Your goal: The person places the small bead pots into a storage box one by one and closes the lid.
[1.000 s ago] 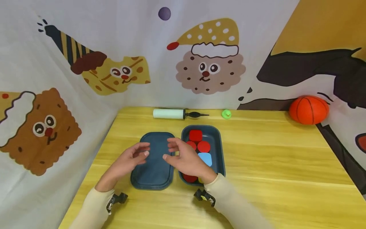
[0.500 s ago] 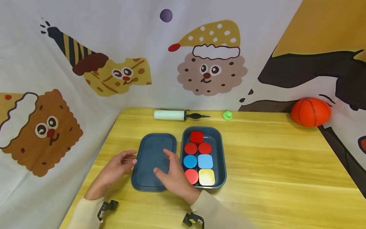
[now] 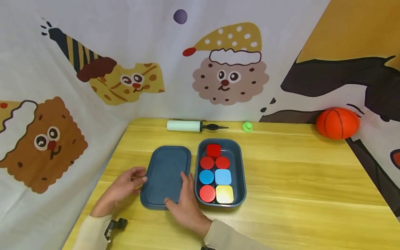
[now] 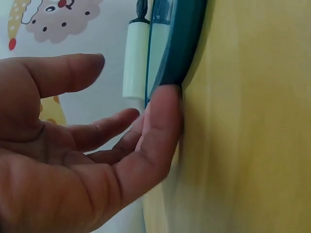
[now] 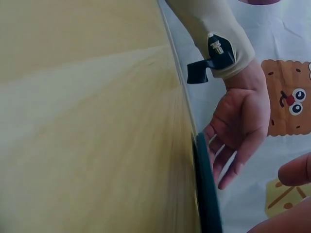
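A flat dark blue lid (image 3: 167, 173) with rounded corners lies on the table in the head view. At its left edge is my left hand (image 3: 125, 185), fingers loosely bent and thumb raised. In the left wrist view a fingertip of that left hand (image 4: 141, 160) touches the end of the lid (image 4: 187, 43). Over the lid's lower right edge is my right hand (image 3: 187, 206), thumb and fingers spread apart; whether it touches the lid is unclear. The right wrist view shows the lid edge-on (image 5: 206, 189), with the left hand (image 5: 240, 119) beyond it.
Right of the lid stands a dark blue box (image 3: 242, 173) holding several round and square pieces in red, blue and yellow. At the back lie a pale green hand pump (image 3: 184, 125), a green rubber duck (image 3: 247, 127) and an orange ball (image 3: 338, 123).
Both hands have come down from above the lid to its sides. The left hand has moved left and the right hand left and nearer, uncovering the pieces in the box.
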A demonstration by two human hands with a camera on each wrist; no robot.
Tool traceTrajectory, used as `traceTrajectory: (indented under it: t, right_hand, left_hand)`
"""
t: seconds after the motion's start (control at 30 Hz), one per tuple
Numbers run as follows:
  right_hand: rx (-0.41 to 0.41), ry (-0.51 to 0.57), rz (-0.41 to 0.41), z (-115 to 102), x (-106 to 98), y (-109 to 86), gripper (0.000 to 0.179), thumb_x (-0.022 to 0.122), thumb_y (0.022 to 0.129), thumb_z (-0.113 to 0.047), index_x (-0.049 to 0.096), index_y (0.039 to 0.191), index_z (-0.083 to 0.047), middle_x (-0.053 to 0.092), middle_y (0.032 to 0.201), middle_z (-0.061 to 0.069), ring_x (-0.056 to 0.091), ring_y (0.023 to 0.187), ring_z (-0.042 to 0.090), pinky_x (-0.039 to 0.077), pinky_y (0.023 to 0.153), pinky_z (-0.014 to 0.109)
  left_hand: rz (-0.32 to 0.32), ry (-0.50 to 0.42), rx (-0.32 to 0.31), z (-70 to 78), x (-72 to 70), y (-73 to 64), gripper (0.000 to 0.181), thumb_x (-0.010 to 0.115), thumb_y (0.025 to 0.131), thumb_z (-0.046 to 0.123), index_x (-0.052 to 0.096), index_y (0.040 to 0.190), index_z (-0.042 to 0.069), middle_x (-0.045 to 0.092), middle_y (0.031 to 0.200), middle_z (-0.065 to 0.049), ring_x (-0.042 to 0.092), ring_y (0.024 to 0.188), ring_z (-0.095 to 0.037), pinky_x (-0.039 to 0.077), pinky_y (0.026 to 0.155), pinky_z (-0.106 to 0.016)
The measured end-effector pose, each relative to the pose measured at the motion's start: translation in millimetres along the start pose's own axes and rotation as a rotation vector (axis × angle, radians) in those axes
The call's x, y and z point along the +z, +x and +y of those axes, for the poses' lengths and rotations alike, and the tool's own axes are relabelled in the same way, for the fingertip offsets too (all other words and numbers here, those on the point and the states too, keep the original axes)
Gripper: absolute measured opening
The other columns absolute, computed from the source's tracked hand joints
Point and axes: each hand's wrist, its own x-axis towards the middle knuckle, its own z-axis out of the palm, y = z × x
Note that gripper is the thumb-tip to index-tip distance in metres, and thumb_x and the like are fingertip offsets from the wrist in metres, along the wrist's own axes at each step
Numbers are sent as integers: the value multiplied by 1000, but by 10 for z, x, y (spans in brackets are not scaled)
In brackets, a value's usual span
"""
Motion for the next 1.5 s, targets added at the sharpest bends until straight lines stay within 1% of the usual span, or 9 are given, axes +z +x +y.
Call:
traceTrajectory:
  t: [0.23,0.4,0.47,0.63,0.7,0.8,1.0,1.27,1.5]
  right_hand:
    - [-7,49,-2,-15,-23,23,84,57,96,-9,16,169,-10,4,177,17,16,162,41,29,123,67]
    - [-54,67,53,-58,-18,91,80,55,93,-1,24,166,-7,18,175,18,23,160,37,29,124,64]
    - [-54,74,72,-80,-17,116,79,55,93,-1,26,166,-8,25,172,16,37,150,36,36,119,58]
    - [-40,129,64,-125,-24,131,75,57,96,-3,29,165,-11,37,163,13,53,123,29,48,100,41]
    - [-52,165,45,-163,-55,126,74,58,99,-4,28,166,-11,38,160,14,56,124,29,52,101,39]
    - [-88,243,15,-263,-158,136,74,58,101,-3,25,167,-10,39,160,14,60,127,32,56,102,38]
    - [-119,367,-22,-377,-492,188,73,59,104,-4,22,166,2,44,160,21,57,135,37,56,105,33]
    - [-80,343,78,-327,-956,272,65,62,104,-7,36,164,-6,52,153,17,61,124,28,54,93,20]
    - [-78,373,186,-298,-1359,394,58,60,104,-6,44,159,-4,57,143,20,63,111,19,56,87,21]
  left_hand:
    - [-5,36,26,-141,-150,-47,61,62,107,16,38,158,-10,50,153,-33,55,137,-45,57,96,-33]
    - [-78,-66,62,-227,-269,-84,69,65,106,17,32,162,-6,40,159,-34,63,131,-29,59,95,-34]
    - [-108,-123,76,-262,-311,-111,73,64,107,16,25,165,-4,36,160,-34,68,123,-20,61,94,-37]
    - [-118,-257,129,-336,-410,-180,70,59,109,9,21,166,-4,47,151,-8,72,111,-11,63,88,-32]
    - [-108,-305,170,-335,-444,-209,65,56,109,6,24,165,-2,50,145,4,72,108,-8,63,83,-27]
    - [-130,-379,251,-268,-455,-248,61,52,109,0,28,165,0,53,144,7,71,108,-7,62,79,-24]
    - [-164,-485,339,-10,-322,-299,59,48,109,-5,32,165,6,58,145,5,72,112,-10,62,87,-25]
    - [-189,-488,349,257,-22,-190,60,49,108,-6,31,164,3,57,143,2,74,108,-10,63,85,-26]
    - [-205,-468,293,489,275,-74,66,58,106,-2,28,165,6,58,138,-3,73,109,-14,63,89,-32]
